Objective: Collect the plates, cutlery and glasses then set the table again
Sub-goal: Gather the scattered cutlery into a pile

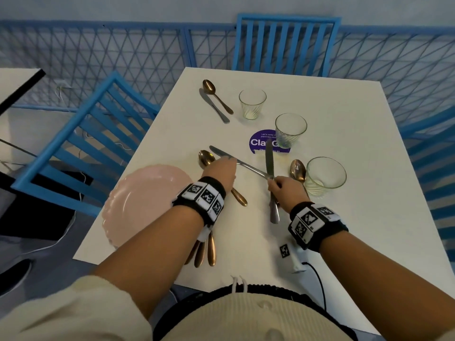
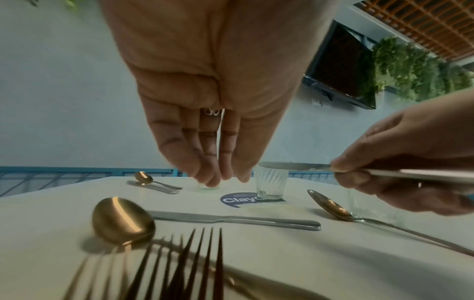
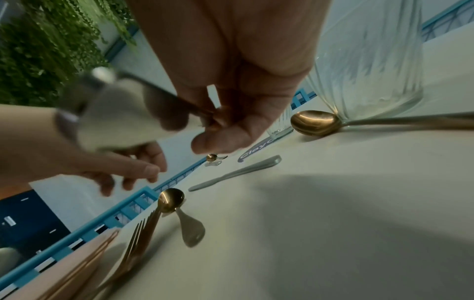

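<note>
My right hand (image 1: 273, 182) pinches a steel knife (image 1: 269, 158) by its handle, blade pointing away, just above the table. In the right wrist view that hand (image 3: 212, 130) shows the same pinch. A second steel knife (image 1: 251, 168) lies slanted on the white table (image 1: 344, 230). My left hand (image 1: 227, 159) hovers over it with straight fingers (image 2: 195, 162), holding nothing. Gold spoons lie beside it to the left (image 1: 206, 157) and right (image 1: 297, 169). Three glasses (image 1: 325, 177) (image 1: 290, 130) (image 1: 252, 104) stand behind. A pink plate (image 1: 138, 203) sits front left, gold forks (image 1: 205, 249) beside it.
A far gold spoon (image 1: 216, 96) and knife (image 1: 214, 107) lie at the table's back left. A purple sticker (image 1: 258, 143) marks the middle. Blue chairs (image 1: 81, 143) (image 1: 283, 43) stand at the left and far sides. A tag and cable (image 1: 285, 251) sit near the front edge.
</note>
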The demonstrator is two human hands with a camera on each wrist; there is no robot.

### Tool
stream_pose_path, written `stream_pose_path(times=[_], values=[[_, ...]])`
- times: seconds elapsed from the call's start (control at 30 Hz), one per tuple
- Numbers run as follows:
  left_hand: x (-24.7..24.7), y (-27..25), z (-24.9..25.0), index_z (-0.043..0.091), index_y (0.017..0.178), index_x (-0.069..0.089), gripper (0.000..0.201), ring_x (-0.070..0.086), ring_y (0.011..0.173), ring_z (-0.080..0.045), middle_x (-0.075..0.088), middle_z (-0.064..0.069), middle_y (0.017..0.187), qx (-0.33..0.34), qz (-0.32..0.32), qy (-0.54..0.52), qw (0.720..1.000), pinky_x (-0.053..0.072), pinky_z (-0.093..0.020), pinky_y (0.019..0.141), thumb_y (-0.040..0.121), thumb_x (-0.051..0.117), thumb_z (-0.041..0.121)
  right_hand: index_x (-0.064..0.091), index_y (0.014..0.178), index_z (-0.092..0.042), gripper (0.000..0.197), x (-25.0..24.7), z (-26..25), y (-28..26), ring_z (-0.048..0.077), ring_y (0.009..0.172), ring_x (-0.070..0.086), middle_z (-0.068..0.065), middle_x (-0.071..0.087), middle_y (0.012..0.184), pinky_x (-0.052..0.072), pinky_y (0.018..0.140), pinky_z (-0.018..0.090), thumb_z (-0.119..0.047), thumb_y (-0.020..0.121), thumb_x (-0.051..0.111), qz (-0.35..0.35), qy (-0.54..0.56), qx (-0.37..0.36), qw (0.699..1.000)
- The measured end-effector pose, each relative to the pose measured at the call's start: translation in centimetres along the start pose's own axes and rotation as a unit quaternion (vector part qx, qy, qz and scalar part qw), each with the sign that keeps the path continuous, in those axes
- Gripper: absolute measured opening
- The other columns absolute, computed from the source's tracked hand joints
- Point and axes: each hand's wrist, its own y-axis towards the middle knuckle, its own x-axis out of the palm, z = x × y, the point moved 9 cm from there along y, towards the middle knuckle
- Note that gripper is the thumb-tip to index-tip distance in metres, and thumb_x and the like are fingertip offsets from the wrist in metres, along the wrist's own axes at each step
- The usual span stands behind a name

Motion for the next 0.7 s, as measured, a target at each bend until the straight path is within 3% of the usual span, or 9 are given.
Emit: stream_pose_path(times=[0.07,0.13,0.2,0.3,0.37,0.47,0.63,0.7], values=[[0.3,1.8,1.4,0.004,0.126,0.045,0.033,0.053,0.116,-0.029,0.050,-0.014,0.127,0.021,-0.023,0.044,0.999,0.046,-0.037,0.093,0.093,0.049,0.009,0.060,0.093,-0.001,0.035,-0.5,0.1,0.8,0.018,0.065,0.058,0.011,0.062,0.083,0.051,0.068,0.027,-0.026,0.099,0.037,0.012,0.012,0.009,1.000],[0.8,3.4,2.7,0.005,0.131,0.040,0.041,0.048,0.120,-0.030,0.048,-0.015,0.130,0.040,-0.050,0.100,0.993,0.044,-0.039,0.097,0.092,0.050,0.007,0.054,0.087,-0.004,0.030,-0.4,0.4,1.6,0.005,0.041,0.059,0.005,0.061,0.073,0.052,0.051,0.016,-0.025,0.100,0.036,0.002,0.067,0.031,0.997],[1.3,4.9,3.9,0.006,0.135,0.038,0.045,0.045,0.124,-0.030,0.046,-0.014,0.134,0.066,-0.069,0.145,0.985,0.040,-0.040,0.101,0.092,0.050,0.007,0.050,0.087,-0.004,0.027,-0.2,0.5,2.1,0.001,0.028,0.052,0.000,0.057,0.064,0.042,0.036,0.009,-0.023,0.100,0.035,-0.002,0.097,0.044,0.994],[2.3,6.7,5.3,0.009,0.134,0.041,0.040,0.042,0.128,-0.029,0.044,-0.012,0.138,0.102,-0.098,0.178,0.974,0.035,-0.042,0.104,0.094,0.046,0.010,0.049,0.094,-0.006,0.020,-0.4,0.6,2.8,0.009,0.039,0.049,-0.002,0.051,0.061,0.039,0.033,0.011,-0.020,0.099,0.036,0.012,0.098,0.052,0.994],[2.7,7.7,5.8,0.012,0.134,0.044,0.038,0.044,0.127,-0.028,0.046,-0.010,0.137,0.116,-0.112,0.196,0.967,0.032,-0.042,0.105,0.096,0.043,0.011,0.052,0.104,-0.004,0.022,-0.4,0.7,3.3,0.009,0.047,0.046,-0.002,0.048,0.061,0.032,0.028,0.007,-0.020,0.099,0.039,0.016,0.083,0.057,0.995],[3.3,9.0,6.0,0.009,0.129,0.047,0.033,0.049,0.124,-0.027,0.052,-0.008,0.132,0.117,-0.133,0.202,0.963,0.029,-0.042,0.106,0.097,0.040,0.009,0.052,0.114,0.001,0.029,-0.1,1.1,3.9,0.010,0.053,0.047,-0.003,0.047,0.065,0.034,0.030,0.006,-0.021,0.099,0.040,0.013,0.078,0.064,0.995],[4.5,10.3,5.0,0.008,0.125,0.051,0.031,0.045,0.125,-0.028,0.049,-0.011,0.131,0.114,-0.158,0.229,0.954,0.031,-0.044,0.106,0.095,0.042,0.005,0.052,0.115,0.001,0.030,-0.4,1.6,4.6,0.011,0.059,0.048,0.000,0.054,0.069,0.039,0.053,0.021,-0.020,0.099,0.038,0.036,0.080,0.073,0.993],[4.8,10.6,4.8,0.008,0.126,0.050,0.032,0.043,0.126,-0.028,0.047,-0.011,0.132,0.123,-0.164,0.237,0.950,0.032,-0.043,0.105,0.096,0.040,0.006,0.052,0.114,-0.001,0.028,-0.7,1.8,4.8,0.011,0.058,0.048,-0.001,0.055,0.070,0.042,0.050,0.018,-0.019,0.099,0.036,0.040,0.092,0.085,0.991]])
